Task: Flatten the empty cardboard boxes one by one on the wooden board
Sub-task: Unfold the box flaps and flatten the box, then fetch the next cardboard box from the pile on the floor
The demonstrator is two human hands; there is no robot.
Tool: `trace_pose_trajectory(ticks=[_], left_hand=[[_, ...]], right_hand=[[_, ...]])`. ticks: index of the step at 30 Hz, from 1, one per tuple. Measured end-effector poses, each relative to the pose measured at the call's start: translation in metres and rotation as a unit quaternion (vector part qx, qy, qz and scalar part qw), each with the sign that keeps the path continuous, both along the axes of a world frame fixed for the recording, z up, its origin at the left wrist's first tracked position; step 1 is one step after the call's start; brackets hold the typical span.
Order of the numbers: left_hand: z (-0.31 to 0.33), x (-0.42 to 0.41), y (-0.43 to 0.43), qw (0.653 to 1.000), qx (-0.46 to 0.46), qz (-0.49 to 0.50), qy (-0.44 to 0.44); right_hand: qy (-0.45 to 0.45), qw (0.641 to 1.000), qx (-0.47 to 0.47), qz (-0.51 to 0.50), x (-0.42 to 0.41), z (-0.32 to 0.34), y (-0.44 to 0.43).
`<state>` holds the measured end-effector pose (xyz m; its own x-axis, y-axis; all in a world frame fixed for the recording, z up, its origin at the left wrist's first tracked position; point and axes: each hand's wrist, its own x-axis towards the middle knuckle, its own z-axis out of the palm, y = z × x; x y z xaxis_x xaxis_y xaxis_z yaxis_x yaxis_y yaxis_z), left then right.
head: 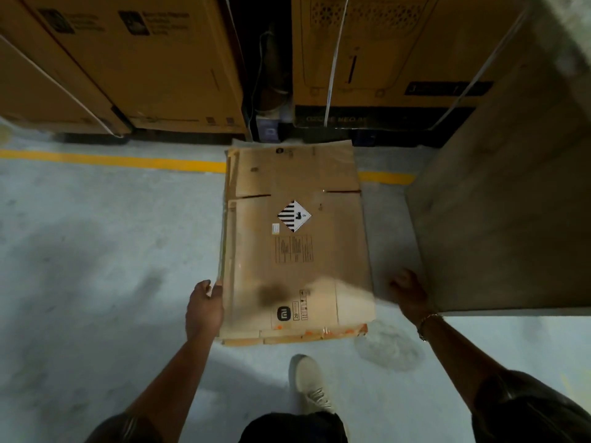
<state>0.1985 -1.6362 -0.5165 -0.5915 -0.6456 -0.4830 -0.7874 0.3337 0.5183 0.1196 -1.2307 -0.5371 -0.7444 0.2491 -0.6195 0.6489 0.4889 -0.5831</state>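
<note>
The left hand [204, 310] grips the flattened cardboard box [297, 244] by its left edge, probably steadying it, while the right hand [409, 290], loosely curled and empty, hangs beside.

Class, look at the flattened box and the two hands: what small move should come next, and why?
Probably bring the right hand onto the right edge of the flattened box. Only the left hand grips it, at its left edge; the right hand is beside it, holding nothing, so a two-handed hold seems steadier.

brown flattened box [297, 238], black-striped white diamond label [294, 216], yellow floor line [112, 159]
</note>
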Motion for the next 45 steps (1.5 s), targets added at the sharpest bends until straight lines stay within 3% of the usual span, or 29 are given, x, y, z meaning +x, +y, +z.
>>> trace_pose_trajectory(ticks=[8, 18, 22, 27, 34, 45], left_hand=[[0.129, 0.017, 0.031, 0.985, 0.008, -0.151, 0.082], [0.335, -0.009, 0.091, 0.953, -0.018, -0.268, 0.138], [0.402, -0.037, 0.14, 0.927, -0.016, -0.328, 0.179], [0.461, -0.089, 0.229, 0.886, 0.01, -0.409, 0.22], [0.517, -0.134, 0.402, 0.821, 0.044, -0.514, 0.245], [0.555, -0.115, 0.69, 0.761, 0.06, -0.574, 0.296]], right_hand=[[0.002, 0.993, -0.007, 0.12, 0.039, 0.139, -0.015], [0.097, 0.986, -0.031, 0.132, 0.055, 0.341, 0.014], [0.146, 0.987, -0.052, 0.05, 0.051, 0.414, 0.05], [0.217, 0.971, -0.09, -0.036, 0.043, 0.48, 0.134], [0.271, 0.951, -0.037, -0.144, 0.07, 0.531, 0.29], [0.301, 0.933, -0.016, -0.197, 0.123, 0.571, 0.544]])
